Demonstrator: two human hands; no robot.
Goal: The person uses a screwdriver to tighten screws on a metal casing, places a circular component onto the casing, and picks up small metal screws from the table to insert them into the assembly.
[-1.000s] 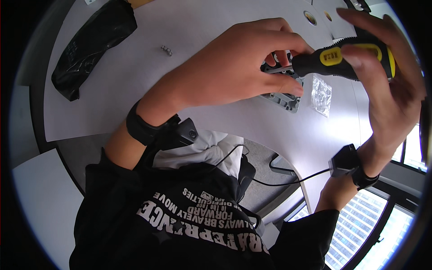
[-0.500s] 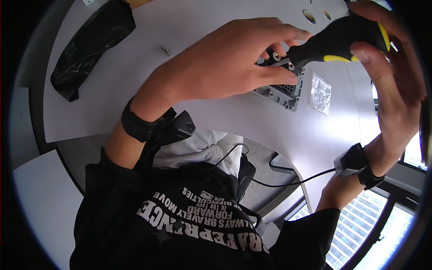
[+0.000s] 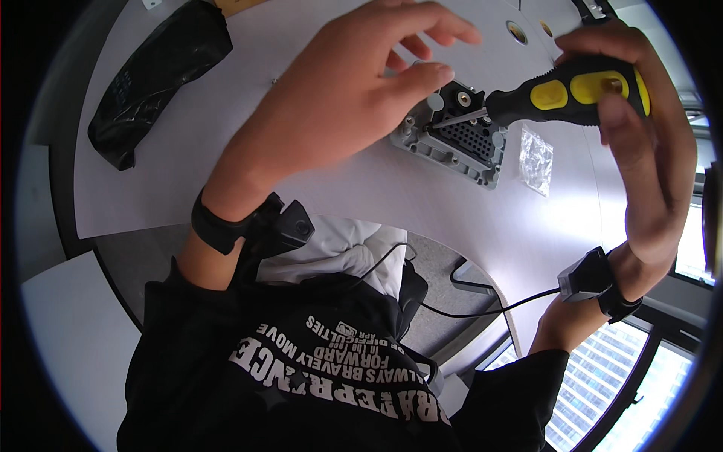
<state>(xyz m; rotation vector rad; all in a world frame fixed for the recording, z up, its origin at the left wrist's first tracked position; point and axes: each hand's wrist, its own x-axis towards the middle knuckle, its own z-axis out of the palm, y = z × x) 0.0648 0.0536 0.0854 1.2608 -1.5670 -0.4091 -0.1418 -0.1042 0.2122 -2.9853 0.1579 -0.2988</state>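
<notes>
A: What a line this is! The driver [image 3: 565, 89] has its handle out on the right, and its shaft [image 3: 459, 120] slants left and slightly down the view, straight across the housing [image 3: 473, 169].

B: And who has it? The right hand [image 3: 655, 172], thumb pressed on a yellow patch, fingers wrapped over the top and round the butt end. That grip is closed on the handle, well to the right of the housing.

A: So the tip is the far end from the grip, over at the housing's left end, past the black plate [image 3: 474, 137] with its rows of holes. Is it seated on anything?

B: Cannot tell; the spot beneath it is dark and small. Tip and housing look to meet there, no more than that.

A: And the left hand [image 3: 350, 87]?

B: Nearer to the tip, that one! It hangs just to the left, thumb and fingers parted, nothing visible between them, the shaft clear of it.

A: Housing flat on the table [image 3: 151, 197], then, between the two hands, with a clear bag [image 3: 536, 162] just off its right side.
</notes>
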